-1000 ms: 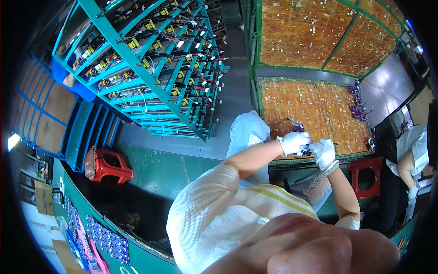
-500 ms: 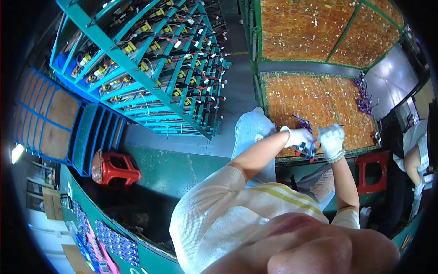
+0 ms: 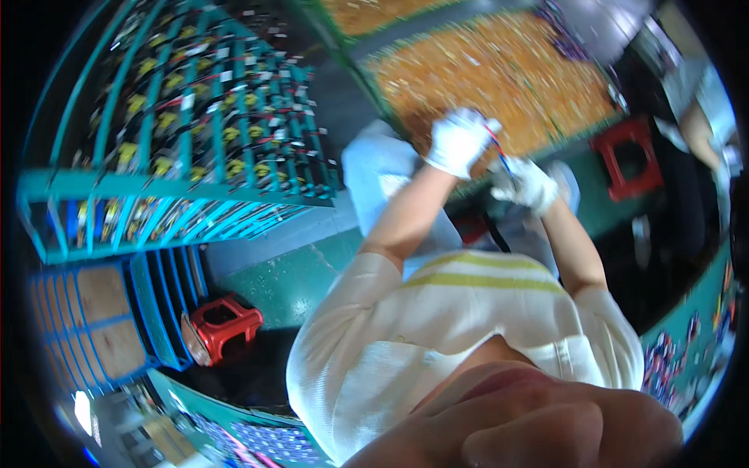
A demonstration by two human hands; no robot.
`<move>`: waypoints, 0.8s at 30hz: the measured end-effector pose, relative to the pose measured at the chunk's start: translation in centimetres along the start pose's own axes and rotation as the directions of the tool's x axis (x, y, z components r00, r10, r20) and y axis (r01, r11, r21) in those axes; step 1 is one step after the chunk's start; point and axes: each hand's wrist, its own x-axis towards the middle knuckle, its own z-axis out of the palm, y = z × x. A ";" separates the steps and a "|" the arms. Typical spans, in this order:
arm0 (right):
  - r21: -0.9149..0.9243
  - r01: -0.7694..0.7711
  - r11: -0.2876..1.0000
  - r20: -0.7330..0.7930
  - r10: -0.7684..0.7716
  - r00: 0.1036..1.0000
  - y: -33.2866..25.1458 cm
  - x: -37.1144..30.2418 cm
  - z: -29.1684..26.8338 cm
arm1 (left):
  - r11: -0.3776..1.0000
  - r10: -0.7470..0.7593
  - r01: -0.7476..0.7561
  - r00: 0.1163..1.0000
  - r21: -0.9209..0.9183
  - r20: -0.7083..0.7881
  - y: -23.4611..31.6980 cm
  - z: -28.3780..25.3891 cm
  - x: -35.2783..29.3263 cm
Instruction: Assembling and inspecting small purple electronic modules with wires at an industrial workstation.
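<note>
Both my hands wear white gloves and are close together just off the near edge of the wood-topped table [image 3: 468,70]. A short length of red and blue wires [image 3: 501,153] spans the gap between them. My left hand [image 3: 459,144] is closed, with the red end of the wires at its fingertips. Lower and to the right, my right hand [image 3: 527,187] has its fingers closed at the blue end. Motion blur smears the picture, and anything else inside the gloves is hidden.
A teal rack [image 3: 101,187] full of wired parts stands at left, with a blue shelf frame [image 3: 148,312] below it. Red stools [image 3: 226,327] sit on both sides. A wire bundle [image 3: 562,35] lies on the table's far side. A co-worker's arm [image 3: 698,132] shows at right.
The whole view has swung round. My hands, earlier over the table's near edge with a small wired board between them, are now just off that edge. The board is no longer visible.
</note>
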 end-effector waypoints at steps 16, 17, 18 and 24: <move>-0.837 0.233 0.495 0.012 -0.410 0.912 -0.7 0.3 -1.1 | 0.986 -0.124 0.143 0.974 0.087 -0.191 -1.0 3.4 -0.8; -0.997 -0.034 -0.068 0.006 -0.504 0.864 -1.3 0.8 -1.9 | 0.991 -0.132 0.132 0.991 -0.033 0.016 -1.6 4.4 -1.1; -0.969 -0.128 -0.213 -0.019 -0.450 0.893 -3.3 1.3 -1.8 | 0.977 -0.111 0.147 0.969 -0.155 0.221 -2.1 5.4 -1.4; -0.968 0.082 -0.235 0.235 -0.756 0.611 -5.9 0.7 -1.4 | 0.288 0.231 0.744 0.556 -0.602 0.798 -1.1 2.5 -1.0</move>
